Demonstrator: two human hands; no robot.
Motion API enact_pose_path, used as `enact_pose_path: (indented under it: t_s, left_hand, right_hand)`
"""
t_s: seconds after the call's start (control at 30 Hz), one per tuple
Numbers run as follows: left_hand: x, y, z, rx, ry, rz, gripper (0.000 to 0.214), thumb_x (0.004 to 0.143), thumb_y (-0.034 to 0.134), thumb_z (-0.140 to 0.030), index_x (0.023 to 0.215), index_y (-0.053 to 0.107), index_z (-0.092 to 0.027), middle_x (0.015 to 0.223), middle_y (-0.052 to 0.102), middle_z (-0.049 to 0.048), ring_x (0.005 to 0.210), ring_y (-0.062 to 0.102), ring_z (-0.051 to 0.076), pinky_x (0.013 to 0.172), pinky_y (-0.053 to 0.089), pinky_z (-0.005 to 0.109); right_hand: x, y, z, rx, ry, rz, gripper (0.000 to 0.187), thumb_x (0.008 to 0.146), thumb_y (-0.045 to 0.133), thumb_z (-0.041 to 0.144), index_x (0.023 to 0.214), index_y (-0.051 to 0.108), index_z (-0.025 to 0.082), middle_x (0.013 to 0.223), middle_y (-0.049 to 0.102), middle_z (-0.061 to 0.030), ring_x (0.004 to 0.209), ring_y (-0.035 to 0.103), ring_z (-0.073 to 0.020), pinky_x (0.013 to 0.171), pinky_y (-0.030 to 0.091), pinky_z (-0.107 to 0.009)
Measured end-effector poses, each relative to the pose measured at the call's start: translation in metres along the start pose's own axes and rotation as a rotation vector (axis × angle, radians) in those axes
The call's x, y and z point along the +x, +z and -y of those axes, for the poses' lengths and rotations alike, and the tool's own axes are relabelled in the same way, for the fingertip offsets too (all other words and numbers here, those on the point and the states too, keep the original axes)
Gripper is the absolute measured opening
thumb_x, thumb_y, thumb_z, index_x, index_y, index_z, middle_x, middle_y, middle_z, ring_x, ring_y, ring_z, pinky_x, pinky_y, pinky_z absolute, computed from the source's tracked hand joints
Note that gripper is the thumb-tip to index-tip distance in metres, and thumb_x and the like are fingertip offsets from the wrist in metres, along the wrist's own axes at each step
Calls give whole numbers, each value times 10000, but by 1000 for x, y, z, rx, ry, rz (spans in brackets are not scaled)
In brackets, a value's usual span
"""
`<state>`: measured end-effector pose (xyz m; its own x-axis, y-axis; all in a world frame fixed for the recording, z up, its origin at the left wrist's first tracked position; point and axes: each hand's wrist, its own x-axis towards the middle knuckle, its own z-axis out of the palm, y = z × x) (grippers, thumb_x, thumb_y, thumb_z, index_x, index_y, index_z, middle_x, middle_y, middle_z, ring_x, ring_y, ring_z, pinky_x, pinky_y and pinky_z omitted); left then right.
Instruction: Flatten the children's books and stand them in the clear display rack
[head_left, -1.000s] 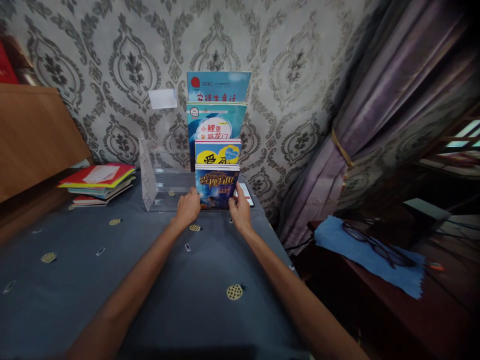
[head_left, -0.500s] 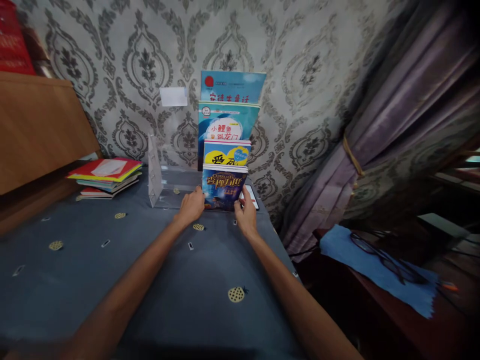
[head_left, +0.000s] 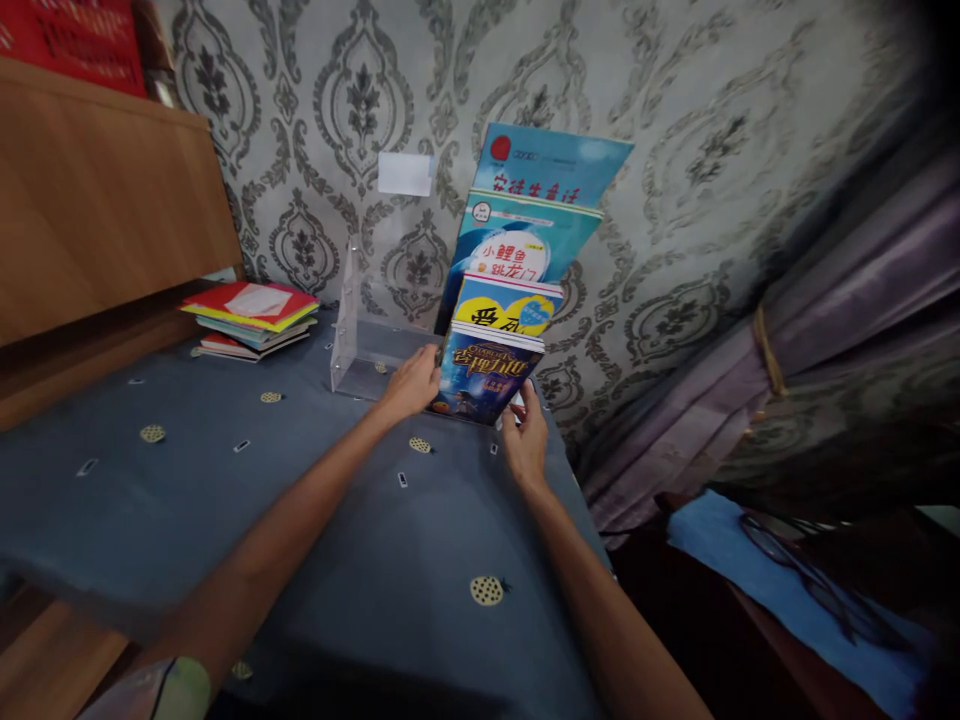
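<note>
Books stand in stepped rows in a clear acrylic book rack (head_left: 345, 345) against the wall. In front is a dark blue book (head_left: 487, 375). Behind it rise a yellow-and-blue book (head_left: 506, 305), a teal book (head_left: 544, 235) and a light blue book (head_left: 559, 165). At the dark blue book's left edge, my left hand (head_left: 409, 385) rests with fingers stretched out; its fingertips are partly hidden. My right hand (head_left: 526, 440) is beside the lower right corner, thumb and fingers apart. Whether it touches the cover, I cannot tell.
A pile of thin books (head_left: 259, 315) lies on the patterned tablecloth (head_left: 322, 510) at the left, by a wooden cabinet (head_left: 112, 190). Glasses (head_left: 806, 575) rest on a blue cloth (head_left: 720, 540) at the right. A tied curtain (head_left: 720, 400) hangs behind.
The view has swung, so the rack and books appear tilted and further right. My right hand has loosened from the dark blue book's right edge; my left hand stays at its left edge.
</note>
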<state>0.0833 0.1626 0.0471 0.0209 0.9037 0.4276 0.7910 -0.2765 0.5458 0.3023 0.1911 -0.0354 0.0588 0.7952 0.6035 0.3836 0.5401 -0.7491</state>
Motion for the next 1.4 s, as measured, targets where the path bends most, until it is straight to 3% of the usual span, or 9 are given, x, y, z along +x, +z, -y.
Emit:
enact_pose_path:
  t_s: [0.17, 0.37, 0.77, 1.0, 1.4]
  left_hand:
    - [5, 8, 3, -170, 114, -76, 582, 862, 452, -112, 1441, 402, -123, 1343, 563, 175, 1266, 527, 288, 1110, 407, 452]
    - [6, 13, 5, -196, 103, -79, 627, 855, 447, -101, 1479, 394, -123, 1261, 573, 169, 1221, 538, 300, 1098, 417, 474]
    - [1, 13, -3, -152, 73, -50, 695, 870, 462, -132, 1543, 290, -142, 1304, 532, 168, 1241, 522, 295, 1104, 405, 453]
    - [1, 12, -5, -133, 67, -53, 684, 869, 455, -115, 1536, 307, -136, 1334, 526, 172, 1284, 496, 293, 1125, 384, 436]
    - [7, 5, 3, -171, 78, -25, 550, 858, 473, -104, 1407, 450, -114, 1266, 594, 162, 1224, 542, 270, 1098, 413, 427]
  right_hand:
    - [0, 0, 2, -31, -23, -10, 621, 871, 492, 328, 1485, 454, 240, 1465, 549, -130, 1110, 665, -285, 986, 527, -516]
    - [-1, 1, 1, -55, -54, -17, 627, 875, 478, 324, 1492, 443, 218, 1448, 563, -150, 1072, 679, -285, 938, 554, -505]
    - [-2, 4, 1, -16, -36, -14, 651, 868, 499, 314, 1508, 422, 221, 1507, 503, -136, 1147, 652, -284, 1000, 532, -502]
    - [-1, 3, 5, 6, -39, 7, 628, 877, 499, 302, 1495, 433, 222, 1537, 470, -117, 1273, 576, -279, 1069, 483, -508]
    - [-1, 0, 8, 13, -7, 8, 627, 872, 501, 274, 1495, 445, 226, 1526, 486, -121, 1247, 601, -288, 1042, 511, -515]
